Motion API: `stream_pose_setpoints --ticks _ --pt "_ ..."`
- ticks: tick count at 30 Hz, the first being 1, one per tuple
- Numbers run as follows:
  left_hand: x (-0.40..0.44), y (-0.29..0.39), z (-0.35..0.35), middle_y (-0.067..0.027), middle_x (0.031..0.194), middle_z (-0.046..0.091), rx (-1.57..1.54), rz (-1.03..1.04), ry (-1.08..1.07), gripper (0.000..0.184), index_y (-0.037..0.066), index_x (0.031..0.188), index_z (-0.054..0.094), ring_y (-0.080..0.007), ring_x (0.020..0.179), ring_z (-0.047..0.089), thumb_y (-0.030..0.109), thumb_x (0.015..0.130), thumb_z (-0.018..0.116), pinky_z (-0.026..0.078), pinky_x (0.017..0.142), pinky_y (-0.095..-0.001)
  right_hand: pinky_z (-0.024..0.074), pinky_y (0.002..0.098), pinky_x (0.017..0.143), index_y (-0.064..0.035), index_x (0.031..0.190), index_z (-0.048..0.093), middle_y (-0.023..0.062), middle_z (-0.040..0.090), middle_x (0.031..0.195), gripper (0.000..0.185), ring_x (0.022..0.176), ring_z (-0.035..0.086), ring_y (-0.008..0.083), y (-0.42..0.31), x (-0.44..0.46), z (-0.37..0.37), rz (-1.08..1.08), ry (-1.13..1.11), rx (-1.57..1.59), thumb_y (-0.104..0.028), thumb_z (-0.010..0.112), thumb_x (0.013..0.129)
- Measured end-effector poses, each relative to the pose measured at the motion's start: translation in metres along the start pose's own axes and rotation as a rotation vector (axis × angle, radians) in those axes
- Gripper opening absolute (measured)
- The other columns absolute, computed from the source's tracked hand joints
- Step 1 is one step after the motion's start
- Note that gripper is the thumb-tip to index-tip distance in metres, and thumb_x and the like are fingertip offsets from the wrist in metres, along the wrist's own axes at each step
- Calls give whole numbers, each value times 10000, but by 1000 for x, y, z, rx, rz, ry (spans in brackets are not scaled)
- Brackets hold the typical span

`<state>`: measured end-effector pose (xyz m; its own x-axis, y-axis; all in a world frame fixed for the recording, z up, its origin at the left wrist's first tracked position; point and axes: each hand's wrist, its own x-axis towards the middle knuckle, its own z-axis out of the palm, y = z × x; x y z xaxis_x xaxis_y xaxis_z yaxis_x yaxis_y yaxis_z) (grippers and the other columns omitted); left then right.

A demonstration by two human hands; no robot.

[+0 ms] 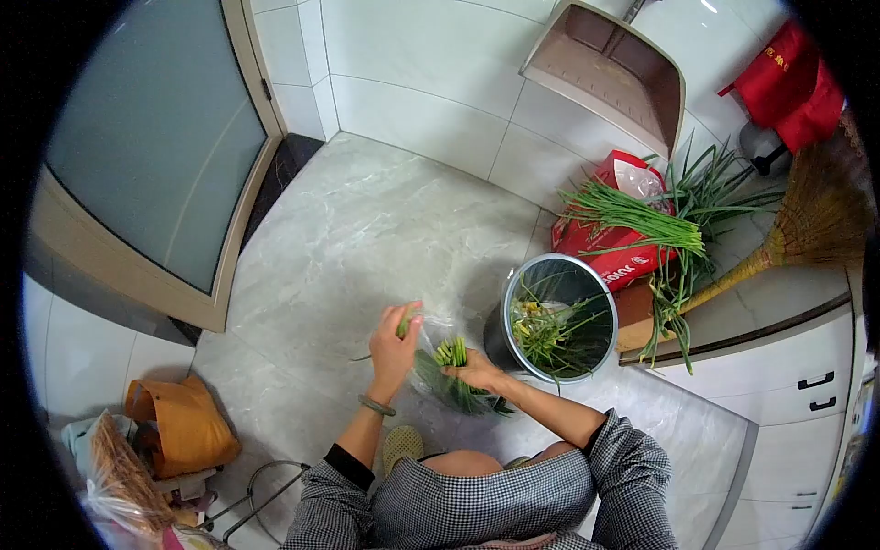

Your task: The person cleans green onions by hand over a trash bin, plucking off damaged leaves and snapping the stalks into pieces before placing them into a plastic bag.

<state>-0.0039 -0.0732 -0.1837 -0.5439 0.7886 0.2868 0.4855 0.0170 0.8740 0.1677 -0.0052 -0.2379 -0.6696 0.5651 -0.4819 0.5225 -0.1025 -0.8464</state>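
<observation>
Pale tiled walls and a marbled floor [367, 211] frame a person sorting greens beside a bin [496, 339] with loose greens inside. The right hand [472, 368] is closed around a bundle of stalks [449, 352], held over the floor just left of the bin, leaves drooping; the left hand [396, 337] pinches a bit of green [406, 321]. More greens [632, 215] lie across a red bag [587, 240]. Likely light, the stalks should be firmer near their pale ends, the best grip; the leaves look limp, easily bruised and possibly slippery.
</observation>
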Motion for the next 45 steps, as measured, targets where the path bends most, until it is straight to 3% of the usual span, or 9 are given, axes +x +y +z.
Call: stream_pose_setpoints --ticks 11,15,18,20,23,36,39,41,45 --pt "-29 -59 -19 -36 997 543 277 -189 -21 141 115 1025 650 -218 780 565 163 911 582 445 662 -344 415 324 922 -5 1192 582 85 646 1086 367 1022 562 189 -24 -18 -24 -2 26 29 -165 655 869" --pt "-36 -39 -8 -37 1042 535 369 -32 74 240 121 1097 649 -200 837 575 219 879 636 466 688 -338 400 336 952 -18 1214 593 102 647 1120 372 1067 561 202 -35 -24 -35 73 2 119 -152 644 870" --pt "-34 -19 -3 -40 968 574 81 -108 190 376 115 1178 622 -214 814 594 255 836 689 480 700 -334 403 332 946 5 1176 606 121 648 1100 349 1045 563 203 -38 -25 -37 94 11 125 -157 642 870" --pt "-36 -28 -3 -57 884 620 -58 -449 -174 417 91 1199 596 -232 744 599 231 821 704 481 684 -339 404 331 944 10 1171 606 126 648 1095 346 1037 564 205 -39 -26 -37 106 12 114 -159 638 872" --pt "-46 -97 11 -63 824 649 18 -472 76 409 70 1179 597 -216 692 597 207 809 707 480 682 -334 405 326 940 21 1159 606 131 643 1099 338 1034 562 208 -37 -28 -37 85 40 104 -160 633 874" --pt "-57 -81 -10 -44 750 629 -15 -460 -6 266 40 1018 654 -183 684 605 175 793 692 480 678 -317 414 291 951 -46 1147 598 37 614 1130 297 1087 550 138 -134 -88 -70 -110 -71 585 -171 672 888" --pt "-52 -78 -15 -89 883 631 -44 -511 -124 382 26 1123 607 -197 801 608 190 791 700 471 729 -320 453 352 964 -21 1170 550 86 619 1140 314 1093 575 200 -164 -106 -89 -214 -2 775 -114 655 889" --pt "-55 -87 -8 -148 1044 579 194 -152 197 560 11 1250 509 -215 959 568 216 776 725 446 788 -318 464 418 987 12 1187 524 190 600 1170 313 1110 579 291 -182 -121 -106 -290 8 897 -73 615 901" --pt "-14 -34 -40 -171 1145 512 83 -268 58 568 2 1327 417 -212 1034 502 234 868 658 419 837 -308 422 453 1029 16 1215 503 166 592 1157 352 1184 523 324 -205 -147 -140 -426 61 932 -161 589 923"
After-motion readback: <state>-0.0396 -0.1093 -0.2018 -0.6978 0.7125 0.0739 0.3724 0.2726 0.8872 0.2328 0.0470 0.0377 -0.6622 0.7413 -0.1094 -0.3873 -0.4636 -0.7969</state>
